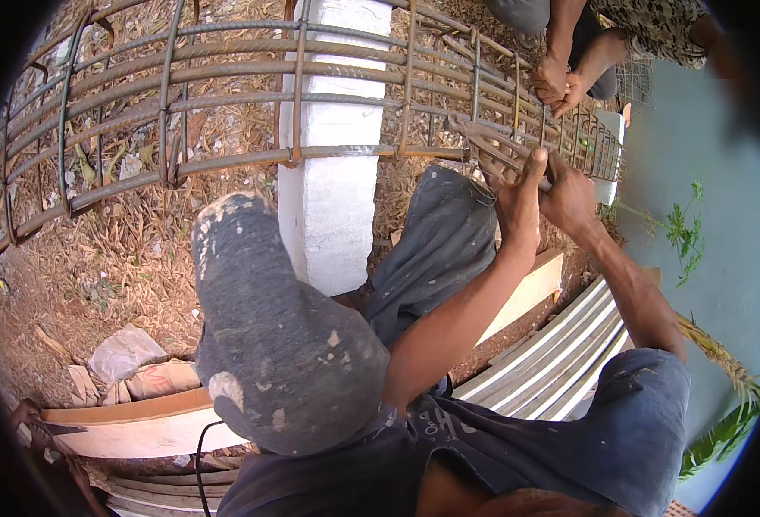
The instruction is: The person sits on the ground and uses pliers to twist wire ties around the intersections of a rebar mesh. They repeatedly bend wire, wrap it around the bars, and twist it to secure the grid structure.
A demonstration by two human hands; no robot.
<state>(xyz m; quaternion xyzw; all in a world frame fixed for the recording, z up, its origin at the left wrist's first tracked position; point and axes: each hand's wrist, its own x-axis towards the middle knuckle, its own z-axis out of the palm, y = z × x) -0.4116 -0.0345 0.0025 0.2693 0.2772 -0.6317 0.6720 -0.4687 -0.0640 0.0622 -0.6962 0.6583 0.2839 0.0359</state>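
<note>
My left hand (518,202) is closed around the handles of long metal pincers (487,142). Their head lies at the near lower bar of a rebar cage (225,164). Close against it on the right, my right hand (568,198) is also closed on the handle ends; its fingers are partly hidden. A thin wire loop (486,196) shows beside my left hand. The cage, long bars with square stirrups, runs across the top of the view. Just beyond my hands, another person's hands (561,86) work at the cage's far side.
A white block (332,207) lies beneath the cage, with a second white support (608,155) farther right. My knees straddle the near ground. Wooden boards (138,426) and stacked ridged strips (561,345) lie close by. A grey-blue wall (716,138) bounds the right, with a green plant (686,233).
</note>
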